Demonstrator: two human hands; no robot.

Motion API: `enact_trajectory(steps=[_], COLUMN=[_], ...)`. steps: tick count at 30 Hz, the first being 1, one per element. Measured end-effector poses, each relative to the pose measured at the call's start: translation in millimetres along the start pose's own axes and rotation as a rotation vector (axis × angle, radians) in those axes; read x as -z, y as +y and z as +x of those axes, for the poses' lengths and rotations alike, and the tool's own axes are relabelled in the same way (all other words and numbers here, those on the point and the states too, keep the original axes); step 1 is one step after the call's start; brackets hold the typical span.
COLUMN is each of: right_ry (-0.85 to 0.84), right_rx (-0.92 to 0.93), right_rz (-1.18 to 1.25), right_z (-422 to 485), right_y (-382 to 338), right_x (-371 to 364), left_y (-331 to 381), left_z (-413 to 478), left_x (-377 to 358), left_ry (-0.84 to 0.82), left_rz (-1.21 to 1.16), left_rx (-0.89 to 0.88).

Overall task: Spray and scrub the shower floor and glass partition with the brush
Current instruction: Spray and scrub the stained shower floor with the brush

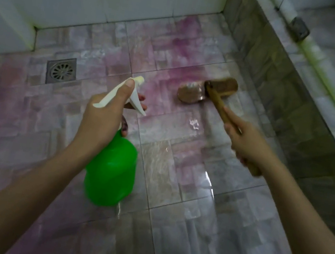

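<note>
The left hand (102, 116) grips the green spray bottle (111, 170); the right hand (245, 143) clenches the brush (208, 92), its head on the wet shower floor (177, 172) right of the drain (61, 70). Slick tiles could make the brush skid or footing slip.

Wet tiled shower floor (177, 172), pink-stained; square metal drain (61, 70) set in; brush (208, 92) head pressed on tiles.

Drain (61, 70) left of brush (208, 92) (both on floor (173, 193)).
</note>
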State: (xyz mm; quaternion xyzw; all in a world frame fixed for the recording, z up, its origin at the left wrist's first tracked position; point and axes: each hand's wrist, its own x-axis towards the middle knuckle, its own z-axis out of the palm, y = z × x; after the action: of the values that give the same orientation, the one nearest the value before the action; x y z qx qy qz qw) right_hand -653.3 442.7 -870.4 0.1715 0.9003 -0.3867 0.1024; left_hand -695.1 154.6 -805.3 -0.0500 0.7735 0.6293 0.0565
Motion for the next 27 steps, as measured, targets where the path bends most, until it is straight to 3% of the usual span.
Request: enact_trajectory(steps=[2, 6, 11, 14, 18, 23, 25, 27], right_ry=[0.019, 0.130, -0.042, -0.075, 0.077, -0.110, -0.056, 0.028], right_rx=[-0.020, 0.075, -0.074, -0.167, -0.017, -0.100, -0.110, -0.004], right_rz=[0.016, -0.151, -0.337, -0.308, -0.320, -0.503, -0.487, -0.419], right_z=[-13, 66, 41, 14, 92, 84, 87, 122], right_y=[8, -8, 9, 15, -5, -11, -18, -31], right_x=[0, 0, 67, 67, 49, 79, 70, 56], left_y=[4, 8, 13, 22, 29, 32, 33, 33], left_z=[8, 17, 30, 39, 53, 77, 87, 95], left_x=[-11, -34, -53, -63, -77, -74, -72, -72], left_ry=[-0.036, -0.056, -0.120, -0.133, -0.126, -0.110, -0.093, -0.060], left_rz=[-0.003, 0.040, 0.044, 0.015, 0.036, -0.054, -0.066, -0.051], left_rx=[-0.001, 0.000, -0.025, 0.005, -0.006, 0.003, -0.008, -0.005])
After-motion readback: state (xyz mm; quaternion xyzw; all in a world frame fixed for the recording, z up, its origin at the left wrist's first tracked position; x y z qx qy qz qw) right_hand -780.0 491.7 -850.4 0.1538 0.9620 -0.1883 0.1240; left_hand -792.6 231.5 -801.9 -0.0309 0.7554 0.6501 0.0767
